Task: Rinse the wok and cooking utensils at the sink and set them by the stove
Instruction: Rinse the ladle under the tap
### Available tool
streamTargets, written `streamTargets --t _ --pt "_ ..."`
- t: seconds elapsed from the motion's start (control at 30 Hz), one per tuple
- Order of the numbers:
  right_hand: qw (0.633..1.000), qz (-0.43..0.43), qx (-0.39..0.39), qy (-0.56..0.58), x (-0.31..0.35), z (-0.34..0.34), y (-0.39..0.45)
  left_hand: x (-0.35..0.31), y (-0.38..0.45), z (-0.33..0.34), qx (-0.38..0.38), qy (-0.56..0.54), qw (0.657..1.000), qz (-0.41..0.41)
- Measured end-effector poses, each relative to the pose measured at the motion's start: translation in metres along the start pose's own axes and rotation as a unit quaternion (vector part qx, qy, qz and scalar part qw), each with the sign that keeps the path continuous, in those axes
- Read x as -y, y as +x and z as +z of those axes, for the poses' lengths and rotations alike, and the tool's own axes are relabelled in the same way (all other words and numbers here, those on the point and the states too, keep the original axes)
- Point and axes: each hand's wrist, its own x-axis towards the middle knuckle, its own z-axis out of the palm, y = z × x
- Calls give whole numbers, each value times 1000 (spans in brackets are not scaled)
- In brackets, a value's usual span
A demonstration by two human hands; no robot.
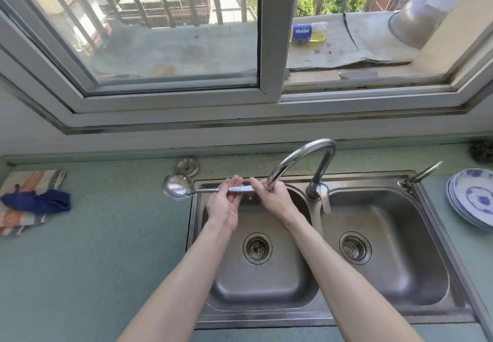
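A steel ladle (pixel 178 188) lies level over the left basin of the double steel sink (pixel 392 315). Its bowl pokes out past the sink's left rim, and its handle runs right, under the spout of the chrome tap (pixel 304 155). My left hand (pixel 224 205) is palm up under the middle of the handle, fingers nearly straight. My right hand (pixel 274 199) grips the handle's end just below the spout. No wok is in view. Whether water runs I cannot tell.
Folded cloths (pixel 29 200) lie on the green counter at left. A stack of blue-and-white plates (pixel 472 203) sits at right. A round sink plug (pixel 187 167) rests behind the sink. A bottle (pixel 306 32) and a metal basin (pixel 421 19) lie on the ledge outside the window.
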Motion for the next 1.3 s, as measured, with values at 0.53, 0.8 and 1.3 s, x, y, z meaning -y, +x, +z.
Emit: streamTargets --t 0.53,0.8,1.3 --pt "999 -7 2 -40 -29 -22 -5 25 4 -6 1 27 999 -33" --pt "999 15 -38 -16 -21 -19 -9 29 1 -2 13 30 998 -45" --pt "999 17 16 -40 -47 -45 -43 45 1 6 42 91 994 -50"
